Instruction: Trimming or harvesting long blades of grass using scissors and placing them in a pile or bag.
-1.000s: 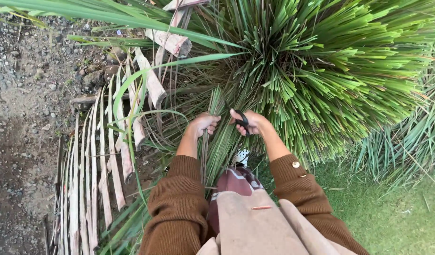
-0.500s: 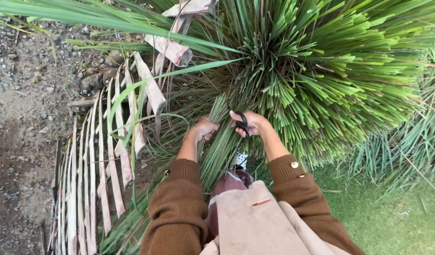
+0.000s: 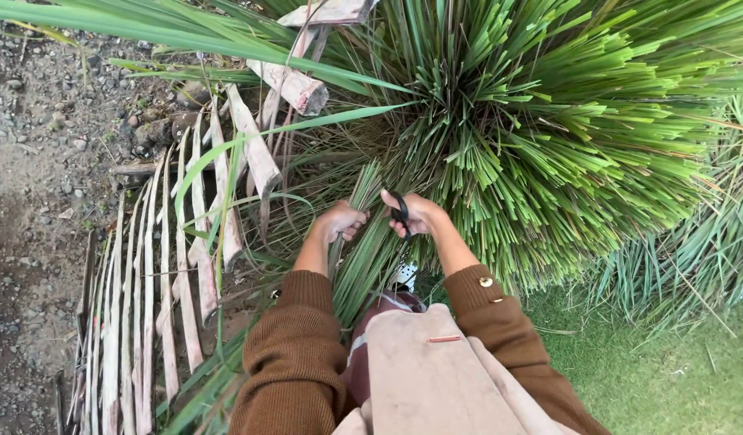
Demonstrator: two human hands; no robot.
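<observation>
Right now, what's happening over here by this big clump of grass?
A person in a brown sweater stands over a large trimmed grass clump. The left hand grips a bunch of cut green blades, closed around it. The right hand holds black-handled scissors right beside that bunch. Whether the scissor blades are open or shut cannot be seen. A low fence of split slats stands to the left, with gravel beyond it and lawn to the right.
</observation>
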